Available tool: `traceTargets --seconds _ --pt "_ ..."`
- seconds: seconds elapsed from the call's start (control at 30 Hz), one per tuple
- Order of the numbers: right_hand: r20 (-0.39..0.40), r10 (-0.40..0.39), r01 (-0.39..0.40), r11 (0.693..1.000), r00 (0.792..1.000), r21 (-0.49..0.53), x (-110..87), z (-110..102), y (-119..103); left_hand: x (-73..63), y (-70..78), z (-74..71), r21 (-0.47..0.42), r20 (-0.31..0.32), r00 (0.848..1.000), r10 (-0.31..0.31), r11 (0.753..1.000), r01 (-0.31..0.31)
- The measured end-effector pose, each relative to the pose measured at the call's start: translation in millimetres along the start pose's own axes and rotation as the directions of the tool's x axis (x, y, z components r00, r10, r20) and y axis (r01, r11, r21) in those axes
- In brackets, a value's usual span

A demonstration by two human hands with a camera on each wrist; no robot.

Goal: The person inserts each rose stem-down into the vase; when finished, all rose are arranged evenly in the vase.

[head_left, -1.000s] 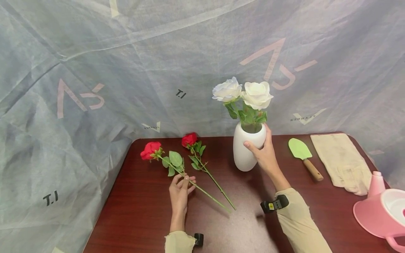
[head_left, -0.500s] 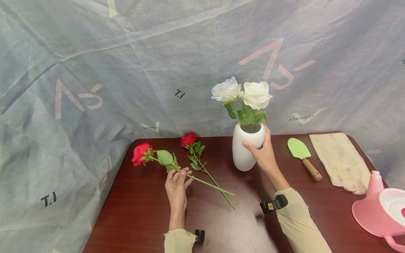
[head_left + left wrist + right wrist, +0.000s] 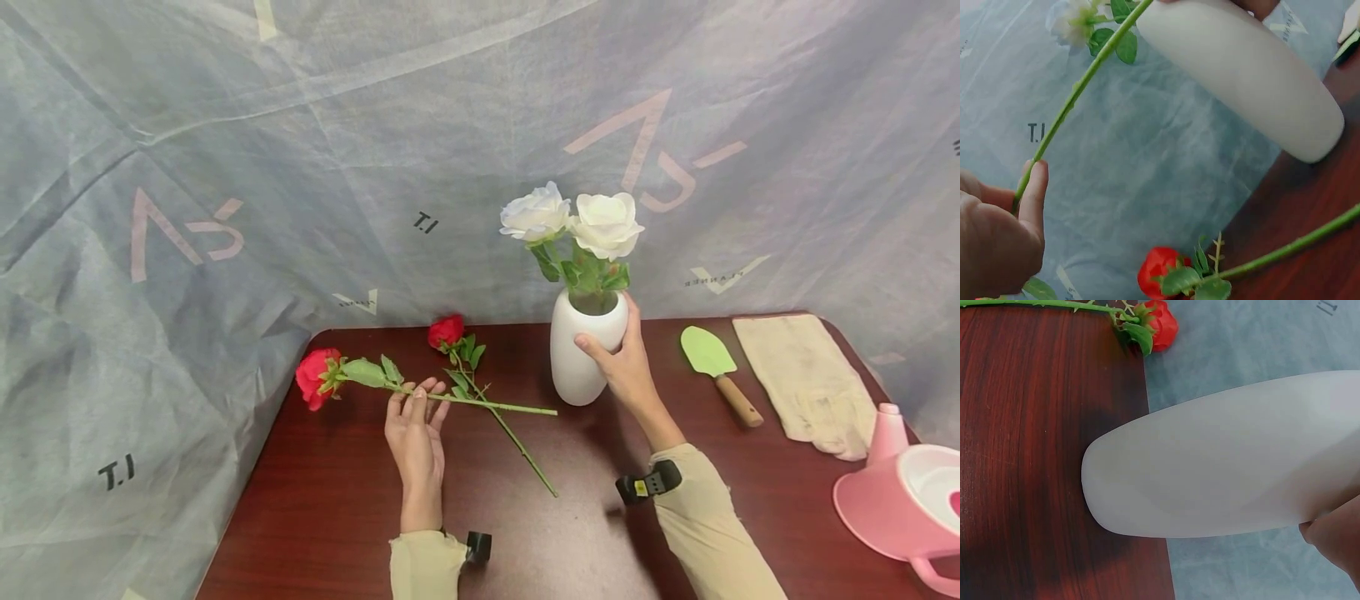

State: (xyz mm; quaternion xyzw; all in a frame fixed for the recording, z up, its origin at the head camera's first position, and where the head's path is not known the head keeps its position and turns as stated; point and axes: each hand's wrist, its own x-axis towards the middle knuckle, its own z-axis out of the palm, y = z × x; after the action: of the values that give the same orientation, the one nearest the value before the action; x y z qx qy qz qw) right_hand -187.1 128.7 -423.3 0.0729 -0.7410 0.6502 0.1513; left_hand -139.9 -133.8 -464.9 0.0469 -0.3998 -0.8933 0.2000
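Observation:
My left hand [image 3: 415, 433] pinches the green stem of a red rose [image 3: 318, 377] between thumb and fingers. Its bloom points left and its bare stem end [image 3: 525, 408] points right, toward the vase. A second red rose [image 3: 447, 332] lies on the table, its stem passing beneath the held one in the head view. With thumb and fingers around its right side, my right hand [image 3: 628, 375] grips a white vase [image 3: 573, 367] near the top. Two pale roses, a bluish-white rose [image 3: 537, 212] and a white rose [image 3: 607, 225], stand in the vase. The left wrist view shows the held stem [image 3: 1079, 87] close up.
A green trowel [image 3: 707, 352] with a wooden handle lies right of the vase. Beyond it are folded cream gloves [image 3: 802, 375] and a pink watering can [image 3: 877, 508] at the right edge. Grey cloth [image 3: 337, 167] hangs behind the dark red table [image 3: 322, 500].
My left hand has moved slightly up and left, turning the held rose so that its stem lies nearly level and its bloom sits farther left. The right hand and vase have stayed in place.

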Motion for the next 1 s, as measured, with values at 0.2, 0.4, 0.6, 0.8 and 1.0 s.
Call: traceTargets --seconds 0.2,0.4,0.6,0.8,1.0 --pt "0.001 -0.003 0.003 1.0 1.0 -0.009 0.2 -0.4 0.8 3.2 4.6 10.3 0.037 -0.051 0.998 0.026 0.999 -0.024" --pt "0.008 -0.009 0.009 1.0 1.0 -0.002 0.7 -0.5 1.1 6.8 6.2 19.9 -0.012 -0.073 0.997 0.016 1.0 -0.017" --pt "0.009 0.0 0.0 1.0 1.0 0.002 0.5 -0.5 0.9 8.5 6.7 29.8 -0.072 -0.073 0.997 0.028 0.997 -0.033" --pt "0.011 0.001 -0.001 1.0 1.0 0.01 0.6 -0.3 1.6 11.5 7.8 38.5 -0.092 -0.086 0.995 0.047 0.994 -0.054" --pt "0.008 -0.01 0.01 1.0 1.0 0.001 0.9 -0.5 1.5 14.2 7.0 50.1 -0.112 -0.122 0.989 0.083 0.989 -0.096"
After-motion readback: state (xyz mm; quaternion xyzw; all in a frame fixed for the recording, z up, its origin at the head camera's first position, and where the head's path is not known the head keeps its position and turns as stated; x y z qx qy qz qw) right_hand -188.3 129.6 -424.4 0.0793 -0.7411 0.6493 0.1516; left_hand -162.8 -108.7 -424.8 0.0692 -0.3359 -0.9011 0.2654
